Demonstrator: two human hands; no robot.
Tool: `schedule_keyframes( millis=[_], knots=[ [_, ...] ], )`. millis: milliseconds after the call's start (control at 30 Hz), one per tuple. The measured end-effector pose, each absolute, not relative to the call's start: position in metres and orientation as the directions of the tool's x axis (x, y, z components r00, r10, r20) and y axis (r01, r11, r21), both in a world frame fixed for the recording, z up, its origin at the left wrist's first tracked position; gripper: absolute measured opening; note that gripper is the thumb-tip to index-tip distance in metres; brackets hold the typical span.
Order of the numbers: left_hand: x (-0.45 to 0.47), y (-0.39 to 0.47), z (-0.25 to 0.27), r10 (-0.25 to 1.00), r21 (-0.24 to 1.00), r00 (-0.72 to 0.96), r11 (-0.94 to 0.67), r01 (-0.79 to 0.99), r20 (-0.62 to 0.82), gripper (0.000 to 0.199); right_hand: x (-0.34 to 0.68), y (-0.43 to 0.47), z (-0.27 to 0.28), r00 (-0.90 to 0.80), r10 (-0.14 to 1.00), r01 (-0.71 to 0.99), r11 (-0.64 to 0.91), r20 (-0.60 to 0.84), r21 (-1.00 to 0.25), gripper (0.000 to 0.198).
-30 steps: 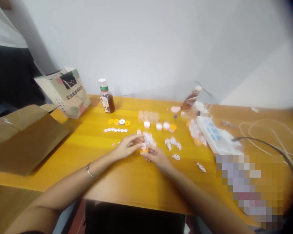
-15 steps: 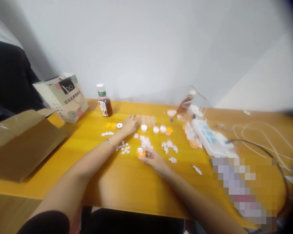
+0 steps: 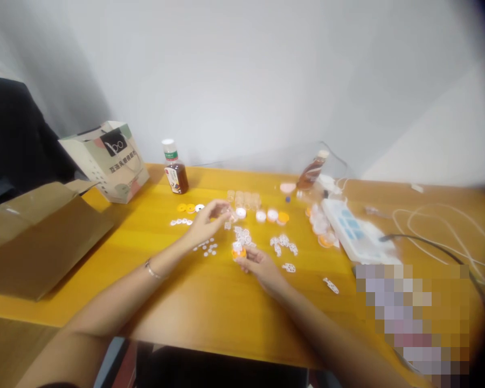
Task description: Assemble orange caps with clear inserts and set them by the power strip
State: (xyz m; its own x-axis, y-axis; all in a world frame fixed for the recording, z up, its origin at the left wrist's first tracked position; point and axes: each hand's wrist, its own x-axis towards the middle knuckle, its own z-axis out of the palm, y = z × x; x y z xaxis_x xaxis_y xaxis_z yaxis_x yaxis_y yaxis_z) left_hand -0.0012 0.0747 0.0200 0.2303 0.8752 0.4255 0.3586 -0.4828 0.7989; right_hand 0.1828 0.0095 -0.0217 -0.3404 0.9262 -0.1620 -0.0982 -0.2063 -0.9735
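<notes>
My left hand (image 3: 210,220) is closed, its fingertips pinching a small clear plastic piece (image 3: 231,215) above the table. A group of similar clear round pieces (image 3: 248,200) stands just behind it. In my right hand (image 3: 261,265), the thumb and fingers grip an orange round part (image 3: 238,253) with a white piece (image 3: 237,246) on top. White cut-out pieces (image 3: 242,235) lie just beyond that part. Small white discs (image 3: 207,248) are scattered below my left hand. White round parts (image 3: 261,216) and an orange one (image 3: 283,217) sit in a row behind my right hand.
A brown paper bag (image 3: 36,237) and a printed carrier bag (image 3: 119,167) stand at left, beside a dark bottle (image 3: 177,175). Another bottle (image 3: 313,170) leans at the back right. A white tray with blue parts (image 3: 343,226) and cables (image 3: 424,242) lie at right.
My left hand has drawn back from the group of clear pieces toward me, with one now in its fingertips. My right hand keeps hold of the orange round part.
</notes>
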Motion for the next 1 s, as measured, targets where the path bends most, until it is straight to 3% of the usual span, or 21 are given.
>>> schedule_keyframes(
  millis=[133,500,667,1000],
  knots=[
    [0.001,0.033,0.018,0.883,0.858,0.209,-0.461,0.226,0.42,0.027,0.185,0.011,-0.018,-0.334,0.93,-0.079,-0.189,-0.152,-0.979,0.031],
    [0.003,0.022,0.008,0.905,0.874,0.253,-0.406,0.266,0.344,0.03,0.186,0.008,-0.012,-0.391,0.906,-0.054,-0.2,-0.163,-0.978,0.033],
    [0.006,0.018,0.007,0.882,0.849,0.362,-0.421,0.321,0.3,0.03,0.185,0.007,-0.009,-0.432,0.891,-0.043,-0.172,-0.137,-0.984,0.027],
    [0.009,0.017,0.008,0.883,0.876,0.378,-0.395,0.276,0.279,0.029,0.186,0.006,-0.009,-0.432,0.895,-0.004,-0.124,-0.11,-0.992,0.024]
  ],
)
